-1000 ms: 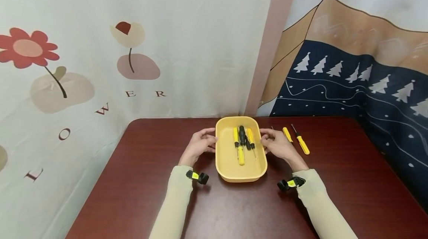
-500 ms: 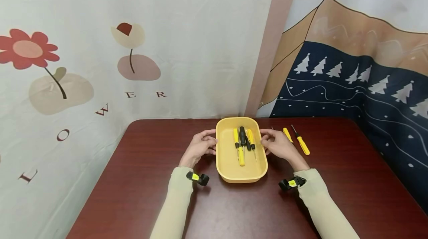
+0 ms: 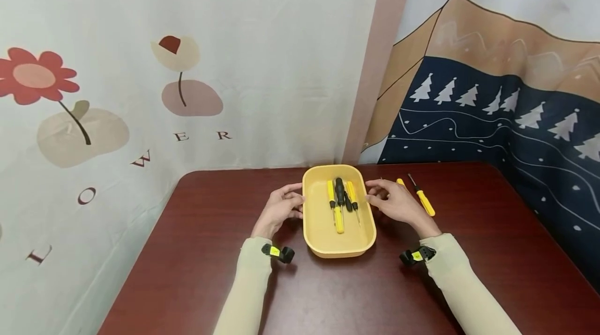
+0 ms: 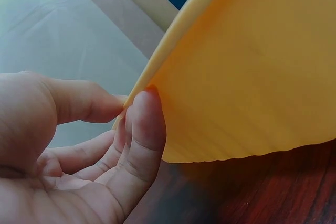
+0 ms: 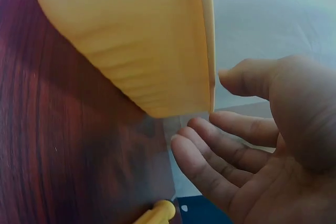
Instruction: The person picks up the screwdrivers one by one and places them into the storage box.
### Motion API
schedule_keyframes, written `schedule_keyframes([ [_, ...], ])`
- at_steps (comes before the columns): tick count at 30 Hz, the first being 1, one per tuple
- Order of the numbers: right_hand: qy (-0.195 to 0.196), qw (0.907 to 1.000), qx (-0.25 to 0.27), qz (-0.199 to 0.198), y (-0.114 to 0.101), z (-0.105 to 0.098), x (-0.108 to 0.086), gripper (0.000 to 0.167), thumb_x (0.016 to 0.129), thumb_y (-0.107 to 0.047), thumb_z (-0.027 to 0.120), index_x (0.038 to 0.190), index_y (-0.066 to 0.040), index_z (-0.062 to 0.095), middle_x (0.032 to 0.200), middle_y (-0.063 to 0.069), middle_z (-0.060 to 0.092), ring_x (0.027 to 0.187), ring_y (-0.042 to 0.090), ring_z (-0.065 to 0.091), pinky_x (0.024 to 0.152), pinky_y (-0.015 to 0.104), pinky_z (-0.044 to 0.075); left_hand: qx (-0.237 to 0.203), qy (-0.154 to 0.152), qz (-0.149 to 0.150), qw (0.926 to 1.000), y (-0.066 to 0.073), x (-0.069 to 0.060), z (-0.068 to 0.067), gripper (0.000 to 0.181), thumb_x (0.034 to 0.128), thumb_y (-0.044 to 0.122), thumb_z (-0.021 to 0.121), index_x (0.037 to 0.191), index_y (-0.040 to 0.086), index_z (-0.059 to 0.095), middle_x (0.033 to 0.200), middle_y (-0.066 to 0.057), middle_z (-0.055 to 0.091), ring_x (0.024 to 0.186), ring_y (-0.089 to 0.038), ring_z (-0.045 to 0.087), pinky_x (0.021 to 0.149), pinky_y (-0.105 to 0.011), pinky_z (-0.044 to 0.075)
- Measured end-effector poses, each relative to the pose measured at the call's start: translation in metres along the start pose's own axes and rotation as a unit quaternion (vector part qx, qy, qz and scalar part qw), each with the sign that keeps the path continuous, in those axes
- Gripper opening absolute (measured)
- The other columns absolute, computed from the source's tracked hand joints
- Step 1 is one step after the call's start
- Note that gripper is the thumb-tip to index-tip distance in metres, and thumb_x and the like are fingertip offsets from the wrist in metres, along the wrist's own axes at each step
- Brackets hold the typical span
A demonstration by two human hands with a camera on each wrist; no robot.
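A yellow plastic tray [image 3: 323, 238] stands on the table in the head view, with several yellow and black screwdrivers [image 3: 339, 219] lying inside it. At its left side my left hand [image 3: 277, 211] grips the rim; the left wrist view shows the thumb and fingers [image 4: 148, 119] meeting at the tray's edge. Beside the opposite rim is my right hand [image 3: 396, 202]. In the right wrist view its fingers [image 5: 202, 169] are spread and relaxed, with a small gap between the thumb tip and the rim, and nothing held.
Right of the tray lies a yellow-handled screwdriver [image 3: 425, 202]. Another yellow handle [image 3: 400, 182] is mostly hidden behind the right hand. The dark red table [image 3: 197, 251] meets a printed curtain [image 3: 281, 90] at its back edge.
My right hand has let go of the tray's rim and shifted slightly right, covering more of the yellow handle behind it. The left hand and tray stay nearly in place.
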State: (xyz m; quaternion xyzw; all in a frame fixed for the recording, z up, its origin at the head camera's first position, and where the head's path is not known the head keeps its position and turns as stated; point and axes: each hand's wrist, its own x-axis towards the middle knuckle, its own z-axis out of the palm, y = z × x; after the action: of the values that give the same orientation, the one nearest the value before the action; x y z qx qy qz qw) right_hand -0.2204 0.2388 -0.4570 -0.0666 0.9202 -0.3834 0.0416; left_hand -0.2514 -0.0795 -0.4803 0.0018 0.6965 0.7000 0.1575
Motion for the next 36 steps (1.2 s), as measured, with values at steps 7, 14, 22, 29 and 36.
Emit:
schedule_keyframes([
  [7,0.030,0.9953,-0.077,-0.051,0.003,-0.007,-0.003,0.051,0.096,-0.026,0.072,0.141,-0.006,0.059,0.131,0.017,0.064,0.109,0.031,0.065,0.091,0.047,0.060,-0.003,0.000,0.003,1.0000,0.000,0.001,0.001,0.049,0.0955,-0.001,0.064,0.143,0.005,0.056,0.108,-0.021,0.068,0.069,-0.016,0.063,0.059,-0.027,0.059],
  [14,0.028,0.9919,-0.112,-0.052,0.007,-0.016,-0.006,0.058,0.095,-0.026,0.071,0.147,-0.009,0.053,0.154,0.019,0.048,0.139,0.042,0.045,0.113,0.066,0.040,0.001,-0.007,0.001,1.0000,0.003,0.000,0.002,0.048,0.0965,0.001,0.064,0.144,0.006,0.056,0.112,-0.022,0.068,0.071,-0.016,0.064,0.061,-0.028,0.060],
  [22,0.036,0.9901,-0.134,-0.020,0.019,-0.025,-0.004,0.070,0.095,-0.030,0.071,0.154,-0.006,0.043,0.160,0.022,0.039,0.145,0.043,0.035,0.116,0.068,0.036,-0.001,-0.002,0.002,1.0000,0.001,-0.002,0.001,0.048,0.0962,0.000,0.063,0.143,0.005,0.056,0.111,-0.023,0.068,0.071,-0.017,0.063,0.061,-0.028,0.060],
  [29,0.042,0.9886,-0.144,0.018,0.030,-0.036,-0.003,0.074,0.095,-0.028,0.070,0.157,-0.003,0.036,0.160,0.029,0.033,0.144,0.049,0.033,0.115,0.071,0.035,-0.006,-0.004,0.004,1.0000,-0.002,-0.002,0.000,0.048,0.0965,0.001,0.064,0.143,0.005,0.055,0.108,-0.019,0.069,0.070,-0.016,0.064,0.061,-0.028,0.060],
  [36,0.039,0.9865,-0.151,0.049,0.041,-0.044,-0.002,0.073,0.097,-0.029,0.066,0.155,0.005,0.036,0.154,0.034,0.036,0.139,0.052,0.038,0.114,0.069,0.037,-0.005,-0.007,-0.001,1.0000,-0.001,-0.001,-0.001,0.047,0.0973,0.002,0.063,0.143,0.007,0.056,0.113,-0.023,0.067,0.072,-0.017,0.063,0.062,-0.027,0.059],
])
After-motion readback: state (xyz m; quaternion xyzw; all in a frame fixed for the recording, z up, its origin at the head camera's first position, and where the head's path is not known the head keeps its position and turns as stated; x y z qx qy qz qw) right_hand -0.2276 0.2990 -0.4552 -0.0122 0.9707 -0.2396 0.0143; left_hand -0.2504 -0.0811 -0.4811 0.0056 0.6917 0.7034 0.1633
